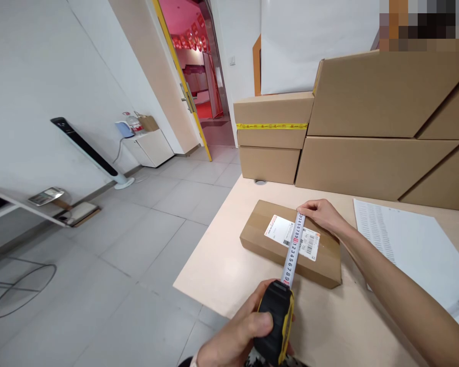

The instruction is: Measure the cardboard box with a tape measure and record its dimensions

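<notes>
Tape measure point(276, 317), judged rigid-cased with a springy blade, is being clenched by the left hand point(235, 337) while the right hand point(321, 213) is pinning its tip to the stiff parcel point(258, 238)

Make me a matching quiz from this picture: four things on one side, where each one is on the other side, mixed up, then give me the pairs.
Things:
1. tape measure case
2. small box
3. printed sheet
4. tower fan

Places:
A. standing by the wall
B. gripped in the left hand
C. flat on the table, under the tape whose end the right hand holds
D. on the table, right of the small box

Pairs: 1-B, 2-C, 3-D, 4-A
</notes>
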The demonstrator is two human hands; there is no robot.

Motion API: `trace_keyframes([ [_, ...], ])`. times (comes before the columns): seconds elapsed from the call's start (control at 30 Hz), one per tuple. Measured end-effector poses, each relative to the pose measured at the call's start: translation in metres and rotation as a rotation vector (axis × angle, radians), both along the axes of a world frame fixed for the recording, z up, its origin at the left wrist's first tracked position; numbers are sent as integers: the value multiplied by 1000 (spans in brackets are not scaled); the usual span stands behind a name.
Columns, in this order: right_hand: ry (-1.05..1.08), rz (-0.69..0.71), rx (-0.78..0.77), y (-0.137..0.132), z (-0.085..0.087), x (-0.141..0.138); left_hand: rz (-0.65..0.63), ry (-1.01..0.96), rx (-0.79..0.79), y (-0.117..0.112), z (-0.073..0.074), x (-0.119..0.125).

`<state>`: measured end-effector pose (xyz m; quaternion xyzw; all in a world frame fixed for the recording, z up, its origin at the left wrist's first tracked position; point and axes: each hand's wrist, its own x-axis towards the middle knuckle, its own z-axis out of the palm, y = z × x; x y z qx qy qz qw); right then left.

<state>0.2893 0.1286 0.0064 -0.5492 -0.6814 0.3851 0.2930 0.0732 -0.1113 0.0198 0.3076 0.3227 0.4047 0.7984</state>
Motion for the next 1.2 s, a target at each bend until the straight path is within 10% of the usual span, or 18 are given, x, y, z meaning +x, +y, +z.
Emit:
trace_keyframes([
  [1.2,-19,9,25,-1,3,-2,-60,-229,-23,3,-15,0],
])
